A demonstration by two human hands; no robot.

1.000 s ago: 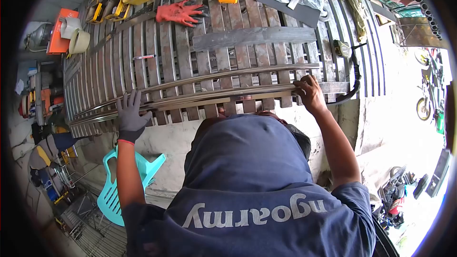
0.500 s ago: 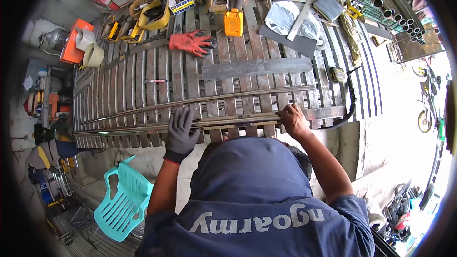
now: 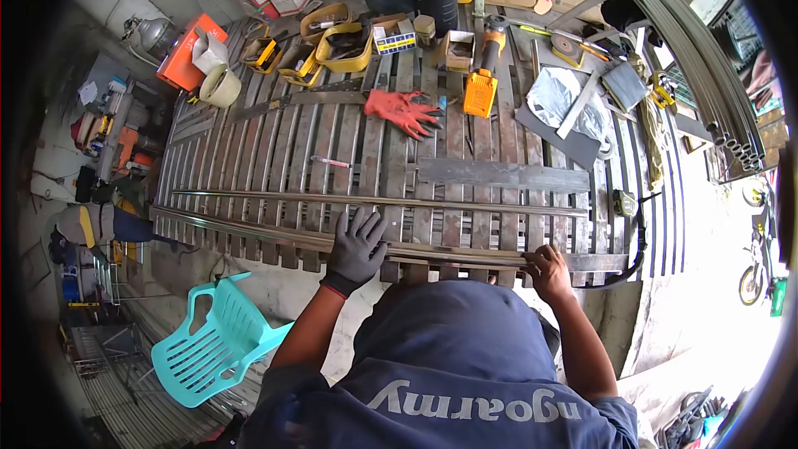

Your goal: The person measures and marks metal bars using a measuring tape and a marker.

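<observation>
My left hand (image 3: pixel 356 251), in a dark grey glove, lies with fingers spread over long thin metal bars (image 3: pixel 274 236) near the front edge of the slatted metal table. Bare and bent at the fingers, my right hand (image 3: pixel 549 271) touches the right end of these bars; whether its fingertips grip them is hard to tell. Another long bar (image 3: pixel 374 199) lies beyond, roughly parallel. Farther back are a flat metal plate (image 3: pixel 503 175), a red marker (image 3: pixel 331 162) and a red glove (image 3: pixel 401 112). A tape measure (image 3: pixel 623 203) sits at the right.
An orange power tool (image 3: pixel 481 91), yellow bins (image 3: pixel 343 46) and a clear plastic sheet (image 3: pixel 565 104) are at the back of the table. A turquoise chair (image 3: pixel 212 345) stands at the lower left, with another person (image 3: pixel 96 224) behind it. Pipes (image 3: pixel 690 50) extend at the upper right.
The view has shifted, so the table and tools appear lower and farther right. Both hands remain at the bars, with the gloved hand's fingers more spread.
</observation>
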